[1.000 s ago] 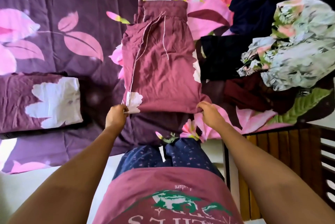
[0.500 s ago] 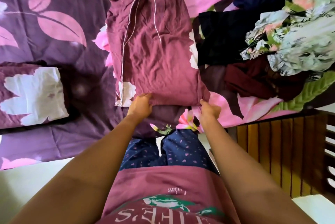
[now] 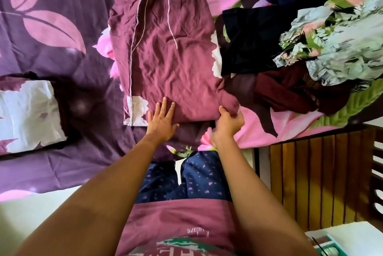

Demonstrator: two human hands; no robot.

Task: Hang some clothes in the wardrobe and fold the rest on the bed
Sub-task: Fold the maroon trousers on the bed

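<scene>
Left hand (image 3: 162,120) flat, fingers straight on maroon drawstring trousers (image 3: 165,52), right hand (image 3: 229,120) grip pinching their near corner, bed (image 3: 51,52) beneath

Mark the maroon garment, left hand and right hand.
maroon garment (image 3: 165,65), head view, its wrinkled middle.
left hand (image 3: 162,121), head view, back of the hand.
right hand (image 3: 228,123), head view, back of the hand.

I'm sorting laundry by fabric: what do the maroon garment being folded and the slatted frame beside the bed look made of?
Maroon garment: thin woven cloth, perhaps cotton or rayon, matte; it holds fine creases and shows pale stitched seams. Slatted frame: wood, it seems, brown with a slight sheen; streaky grain on upright slats.
</scene>
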